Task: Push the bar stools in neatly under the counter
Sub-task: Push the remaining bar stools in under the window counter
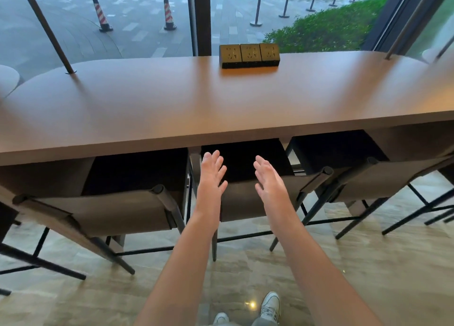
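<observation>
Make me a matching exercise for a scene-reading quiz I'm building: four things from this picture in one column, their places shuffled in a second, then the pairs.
Things:
1. socket block
2. traffic cones
3. middle bar stool
4. white shoes

Places:
A. on the tiled floor, bottom of view
B. on the counter, by the window
C. outside on the pavement
D. straight ahead of the open left hand and right hand

Pairs: 1-B, 2-C, 3-D, 4-A
</observation>
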`<state>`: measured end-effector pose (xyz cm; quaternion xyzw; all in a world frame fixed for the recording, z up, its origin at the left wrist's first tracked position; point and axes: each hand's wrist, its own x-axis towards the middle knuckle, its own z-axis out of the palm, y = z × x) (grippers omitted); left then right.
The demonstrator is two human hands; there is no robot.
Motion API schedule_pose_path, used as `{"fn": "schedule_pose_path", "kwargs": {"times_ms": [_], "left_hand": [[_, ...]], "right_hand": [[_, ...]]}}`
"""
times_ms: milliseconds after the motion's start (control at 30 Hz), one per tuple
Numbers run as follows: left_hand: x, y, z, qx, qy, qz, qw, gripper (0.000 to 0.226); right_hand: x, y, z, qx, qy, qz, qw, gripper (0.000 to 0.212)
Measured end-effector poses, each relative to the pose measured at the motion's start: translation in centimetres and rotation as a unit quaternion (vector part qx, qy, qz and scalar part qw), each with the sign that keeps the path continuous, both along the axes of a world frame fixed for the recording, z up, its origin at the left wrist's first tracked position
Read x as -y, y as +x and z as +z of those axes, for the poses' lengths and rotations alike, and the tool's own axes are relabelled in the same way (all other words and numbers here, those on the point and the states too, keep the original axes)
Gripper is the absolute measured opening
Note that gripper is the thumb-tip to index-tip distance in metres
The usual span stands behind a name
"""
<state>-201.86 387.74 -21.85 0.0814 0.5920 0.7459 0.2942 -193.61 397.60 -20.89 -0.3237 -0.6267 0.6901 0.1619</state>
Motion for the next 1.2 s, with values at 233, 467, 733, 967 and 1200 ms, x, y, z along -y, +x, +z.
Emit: {"fn": "schedule_pose_path", "kwargs": {"times_ms": [233, 467, 733, 967, 1200], "left_hand": [[-1.5, 2.3, 2.0, -0.025, 0.01, -0.047, 0.999, 0.06], [-5.4, 5.7, 4.1, -0.041, 0.037, -0.102, 0.993, 0.063], [-12.8, 12.9, 5.8, -0.07, 0.034, -0.153, 0.985, 0.059], [-19.9, 20.7, 7.0, -0.091, 0.033, -0.171, 0.98, 0.077], [-27.1, 27.5, 7.6, -0.105, 0.015, -0.206, 0.973, 0.07]], "right_hand": [[-1.1, 2.6, 1.6, -0.015, -0.007, -0.054, 0.998, 0.05], [-3.9, 6.8, 3.4, -0.05, 0.002, -0.09, 0.995, 0.052], [-11.3, 16.4, 4.3, -0.075, -0.013, -0.165, 0.983, 0.054], [-19.5, 25.0, 5.3, -0.097, -0.025, -0.205, 0.974, 0.05], [-25.9, 32.1, 5.6, -0.107, -0.038, -0.243, 0.963, 0.05]]}}
